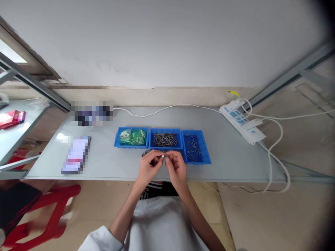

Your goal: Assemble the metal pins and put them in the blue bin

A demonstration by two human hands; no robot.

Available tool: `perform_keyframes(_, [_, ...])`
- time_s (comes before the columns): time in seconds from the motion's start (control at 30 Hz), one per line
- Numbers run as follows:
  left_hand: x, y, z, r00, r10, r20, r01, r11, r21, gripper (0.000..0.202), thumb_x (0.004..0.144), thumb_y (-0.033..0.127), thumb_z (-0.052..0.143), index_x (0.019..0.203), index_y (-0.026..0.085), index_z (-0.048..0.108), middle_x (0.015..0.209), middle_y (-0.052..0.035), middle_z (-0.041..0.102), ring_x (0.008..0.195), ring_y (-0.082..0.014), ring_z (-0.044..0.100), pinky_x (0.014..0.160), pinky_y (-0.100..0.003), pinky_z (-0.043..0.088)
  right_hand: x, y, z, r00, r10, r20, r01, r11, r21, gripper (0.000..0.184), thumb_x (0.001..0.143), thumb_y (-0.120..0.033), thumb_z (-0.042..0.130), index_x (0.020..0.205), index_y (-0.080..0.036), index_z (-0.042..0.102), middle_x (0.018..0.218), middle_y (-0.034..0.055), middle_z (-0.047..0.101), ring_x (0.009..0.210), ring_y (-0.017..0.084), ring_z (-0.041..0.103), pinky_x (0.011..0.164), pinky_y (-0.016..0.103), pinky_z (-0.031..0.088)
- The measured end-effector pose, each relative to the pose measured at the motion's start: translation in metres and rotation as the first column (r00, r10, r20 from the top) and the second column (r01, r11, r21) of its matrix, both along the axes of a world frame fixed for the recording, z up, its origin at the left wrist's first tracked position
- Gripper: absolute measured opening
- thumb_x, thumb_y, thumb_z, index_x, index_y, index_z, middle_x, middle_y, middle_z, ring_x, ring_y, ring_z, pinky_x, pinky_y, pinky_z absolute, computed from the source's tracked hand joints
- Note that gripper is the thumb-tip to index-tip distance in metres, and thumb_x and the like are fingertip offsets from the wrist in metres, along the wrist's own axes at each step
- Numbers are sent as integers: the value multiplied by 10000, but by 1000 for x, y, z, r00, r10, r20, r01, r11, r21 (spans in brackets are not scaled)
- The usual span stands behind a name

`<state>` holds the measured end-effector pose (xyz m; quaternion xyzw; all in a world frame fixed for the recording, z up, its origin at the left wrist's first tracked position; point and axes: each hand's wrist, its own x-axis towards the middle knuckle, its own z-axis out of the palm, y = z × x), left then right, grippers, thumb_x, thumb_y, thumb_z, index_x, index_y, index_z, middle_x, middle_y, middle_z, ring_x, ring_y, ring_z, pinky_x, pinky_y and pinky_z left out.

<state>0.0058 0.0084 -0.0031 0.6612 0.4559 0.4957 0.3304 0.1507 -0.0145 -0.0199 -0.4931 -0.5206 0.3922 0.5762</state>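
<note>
My left hand (151, 164) and my right hand (177, 168) meet over the table's front part, fingertips pinched close together. Between the left thumb and forefinger shows the pale round end of a small piece (162, 156), too small to name. The right fingertips pinch right beside it, and what they hold cannot be made out. Just behind the hands stands a blue bin (180, 138) of thin metal pins (164, 139). To its left a blue bin (117, 142) holds green bags with white pieces (133, 136). The blue bin on the right (206, 153) contains loose silvery pins (193, 148).
A white power strip (243, 122) with cables lies at the table's right. On the left are a blurred phone-like slab (75, 155) and a blurred object (94, 115). A white cable (157, 112) runs along the back. A red stool (52, 212) stands at lower left.
</note>
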Motion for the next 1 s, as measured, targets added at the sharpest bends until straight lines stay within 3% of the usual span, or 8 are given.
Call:
perform_keyframes(0.23, [-1,1,0,1000,-19,0,19,1000,23,128,968,161,705,1013,207,816,950,-60,809,631,-123,633,601,-240,515,-1,-1,1,999,20,42,-20,1000,5,199,1068,-350,623,1232,-253,682,804,-17,641,672,151,612,613,264,505])
perform_keyframes(0.63, [-2,1,-2,1000,-18,9,18,1000,2,96,983,253,727,983,199,807,950,-66,813,652,-129,643,604,-235,510,-1,-2,4,994,-18,105,12,998,58,202,1051,-324,645,1227,-246,709,794,-24,656,630,139,595,586,261,501])
perform_keyframes(0.8, [-3,0,-3,1000,-18,21,19,1000,-13,158,1001,321,721,947,194,800,969,-85,818,677,-143,661,608,-246,518,-7,-4,10,981,-85,175,53,982,179,80,1038,-278,665,1069,-243,730,814,-4,699,646,140,616,600,265,519])
perform_keyframes(0.9, [-2,-3,-2,1000,-11,27,12,999,-30,145,1000,290,723,1077,204,810,979,-68,821,611,-114,602,621,-244,523,-5,-9,18,967,-142,213,94,971,220,68,1049,-264,660,1052,-246,725,792,-4,692,627,140,602,588,267,509])
perform_keyframes(1.0, [-1,-6,0,997,49,51,-45,996,-77,214,1025,299,697,1190,204,793,959,-61,828,563,-98,565,619,-243,524,14,-10,35,911,-300,282,223,935,276,81,1049,-281,679,1089,-248,741,755,-12,673,583,135,559,585,273,497])
